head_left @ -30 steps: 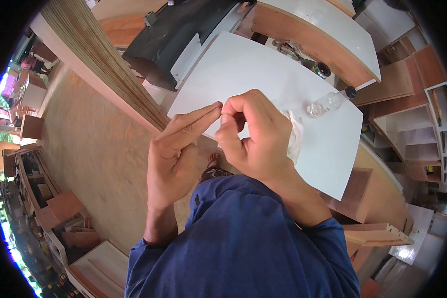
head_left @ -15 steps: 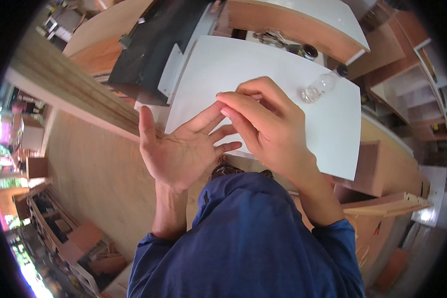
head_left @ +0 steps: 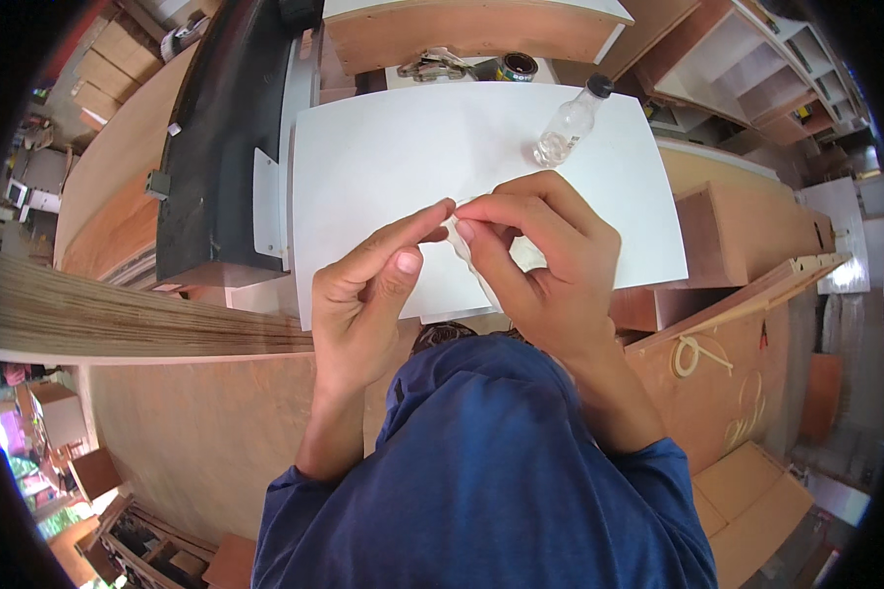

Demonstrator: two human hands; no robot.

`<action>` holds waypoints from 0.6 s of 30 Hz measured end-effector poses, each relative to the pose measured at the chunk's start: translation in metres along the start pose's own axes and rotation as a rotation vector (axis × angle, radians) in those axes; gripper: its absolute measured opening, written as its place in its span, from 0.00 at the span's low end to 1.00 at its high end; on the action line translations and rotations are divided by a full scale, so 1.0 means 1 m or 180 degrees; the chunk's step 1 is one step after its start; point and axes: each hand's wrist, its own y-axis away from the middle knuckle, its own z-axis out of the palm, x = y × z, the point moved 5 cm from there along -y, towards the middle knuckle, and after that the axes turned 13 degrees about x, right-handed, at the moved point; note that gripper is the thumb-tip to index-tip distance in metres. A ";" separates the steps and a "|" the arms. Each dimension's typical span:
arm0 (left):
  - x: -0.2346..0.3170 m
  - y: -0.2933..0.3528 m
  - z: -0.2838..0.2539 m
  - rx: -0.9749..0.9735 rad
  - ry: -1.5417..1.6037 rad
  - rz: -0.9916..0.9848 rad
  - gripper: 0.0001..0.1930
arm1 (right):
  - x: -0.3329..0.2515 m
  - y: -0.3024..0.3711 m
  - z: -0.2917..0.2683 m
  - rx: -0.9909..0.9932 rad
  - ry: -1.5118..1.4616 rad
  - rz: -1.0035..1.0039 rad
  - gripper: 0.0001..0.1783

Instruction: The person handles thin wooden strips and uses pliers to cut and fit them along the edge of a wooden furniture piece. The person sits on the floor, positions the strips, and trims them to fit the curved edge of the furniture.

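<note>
Both my hands meet over the near part of a white board (head_left: pixel 393 137). The thumb and index finger of my right hand (head_left: pixel 558 257) are pinched together on a thin, whitish, wrinkled strip (head_left: pixel 459 245), which hangs below the fingertips; its material is unclear. Facing it, my left hand (head_left: pixel 368 285) has its fingers pressed together and bent, the thumb underneath. Its fingertips almost touch the right ones, and whatever is between them is hidden. Beyond my right hand, a clear bottle with a black cap (head_left: pixel 570 126) rests on the board.
A long dark panel (head_left: pixel 221 128) runs along the board's left side. Behind the board are a dark round can (head_left: pixel 517 67) and a wooden-edged white panel (head_left: pixel 462 39). A wood-grained beam (head_left: pixel 147 309) crosses at left. At right are a wooden box (head_left: pixel 746 231) and a flattened cardboard piece (head_left: pixel 751 501).
My left hand has turned from an outspread palm to bent fingers. My right hand stays pinched, with the whitish strip now visible. My view has swung, shifting the board leftward.
</note>
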 end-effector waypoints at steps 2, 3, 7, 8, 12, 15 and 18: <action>0.005 -0.005 -0.003 0.0082 -0.0206 0.0178 0.16 | -0.008 0.001 0.000 -0.0077 0.0072 0.0040 0.07; 0.007 -0.006 -0.004 0.0086 -0.0279 0.0223 0.15 | -0.012 0.001 0.001 -0.0115 0.0114 0.0076 0.07; 0.015 -0.009 -0.007 0.0041 -0.0512 0.0364 0.15 | -0.022 0.005 0.011 0.0090 0.0174 0.0043 0.08; 0.016 -0.009 -0.008 0.0078 -0.0561 0.0412 0.15 | -0.023 0.006 0.014 0.0149 0.0205 0.0035 0.08; 0.026 -0.011 -0.008 0.0101 -0.1061 0.0918 0.15 | -0.027 0.007 0.021 0.0333 0.0232 0.0113 0.08; 0.034 -0.010 -0.009 0.0075 -0.1497 0.1323 0.16 | -0.033 0.009 0.024 0.0447 0.0198 0.0158 0.07; 0.036 -0.005 -0.012 0.0029 -0.1899 0.1512 0.16 | -0.035 0.013 0.023 0.0492 0.0273 0.0146 0.07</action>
